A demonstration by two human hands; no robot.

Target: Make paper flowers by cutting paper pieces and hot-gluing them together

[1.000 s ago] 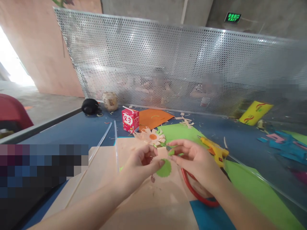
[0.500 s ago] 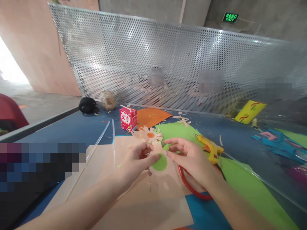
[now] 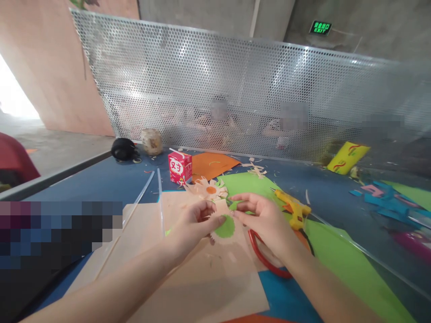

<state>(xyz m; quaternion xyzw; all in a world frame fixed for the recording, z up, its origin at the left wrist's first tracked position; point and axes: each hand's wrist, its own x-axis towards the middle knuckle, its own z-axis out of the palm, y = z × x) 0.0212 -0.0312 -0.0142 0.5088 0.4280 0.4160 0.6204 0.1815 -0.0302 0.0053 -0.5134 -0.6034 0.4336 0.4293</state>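
My left hand (image 3: 193, 226) and my right hand (image 3: 262, 220) together hold a small peach paper flower with a green round centre (image 3: 225, 226) over a peach paper sheet (image 3: 188, 273). The left thumb presses on the green circle's edge. The right fingers pinch the flower's upper right side, where a small green leaf piece shows. Just behind the hands lies a finished peach paper flower with an orange centre (image 3: 208, 190).
Red-handled scissors (image 3: 266, 260) lie under my right wrist. A yellow glue gun (image 3: 292, 207) rests on the green paper (image 3: 340, 264). A red drink carton (image 3: 180, 167), orange paper (image 3: 213, 164), a perforated metal screen (image 3: 235, 89) and people behind it are farther back.
Both hands with the flower have shifted slightly left and farther up the view; the grip looks the same.
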